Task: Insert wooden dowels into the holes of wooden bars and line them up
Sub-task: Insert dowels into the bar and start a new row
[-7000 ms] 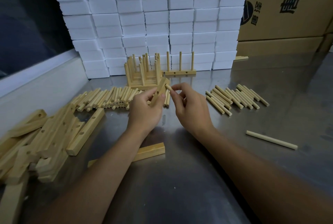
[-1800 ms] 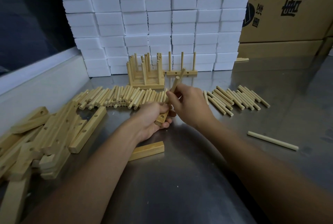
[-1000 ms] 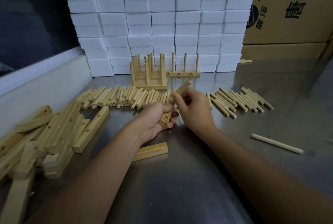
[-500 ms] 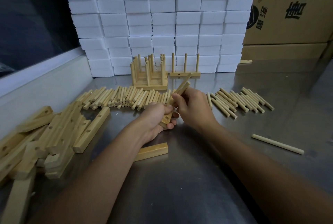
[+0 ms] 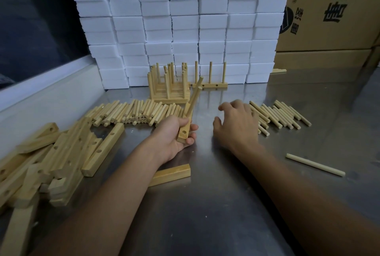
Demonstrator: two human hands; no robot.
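Note:
My left hand grips a wooden bar by its lower end, tilted up and away, with a dowel sticking out near its top. An empty hole shows near the bar's bottom. My right hand hovers with loose, spread fingers beside the right pile of dowels and holds nothing. A long row of dowels lies to the left. Finished bars with upright dowels stand at the back, and one more stands beside them.
A heap of drilled bars fills the left of the steel table. One bar lies under my left forearm. A single long dowel lies at the right. White boxes and cardboard cartons wall the back.
My right hand has let go of the dowel now seated in the bar and moved right toward the dowel pile. My left hand keeps its hold on the bar.

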